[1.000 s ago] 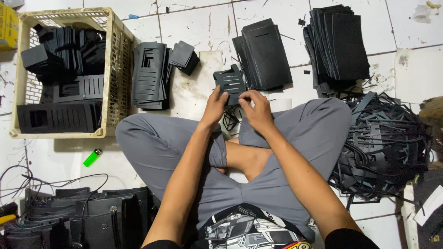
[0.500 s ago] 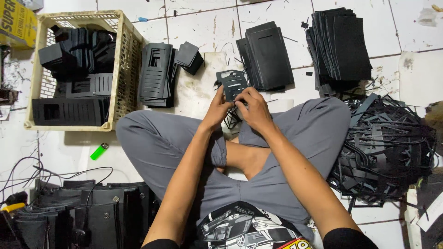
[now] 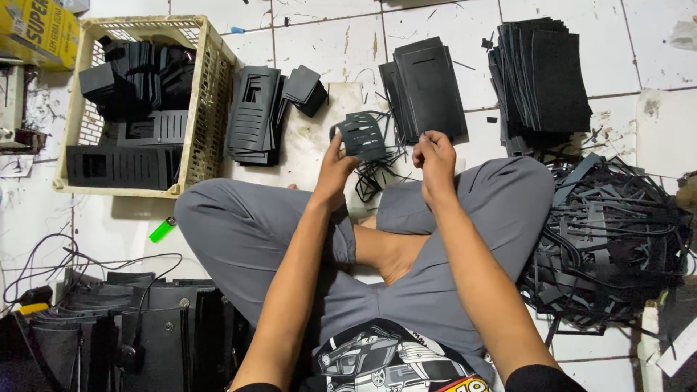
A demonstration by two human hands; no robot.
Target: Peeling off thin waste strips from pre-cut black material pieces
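My left hand [image 3: 335, 173] holds up a small black die-cut sheet [image 3: 361, 136] with slots cut in it, gripping its lower left edge. My right hand [image 3: 435, 160] is just to its right, fingers pinched together by a thin black strip at the sheet's edge. Loose black offcut strips [image 3: 377, 174] hang and lie below the sheet on the tiled floor. I sit cross-legged in grey trousers, hands above my knees.
A cream plastic basket [image 3: 210, 87] of black cut pieces stands at the left. Stacks of black sheets [image 3: 428, 87] [image 3: 541, 76] and cut pieces [image 3: 254, 112] lie ahead. A heap of offcut strips [image 3: 610, 239] is at my right. A green lighter [image 3: 162, 230] and black leather parts [image 3: 145, 327] lie left.
My hands have risen from near my knees and moved apart. The cut sheet is now lifted in the left hand, and the right hand has pulled away to its right.
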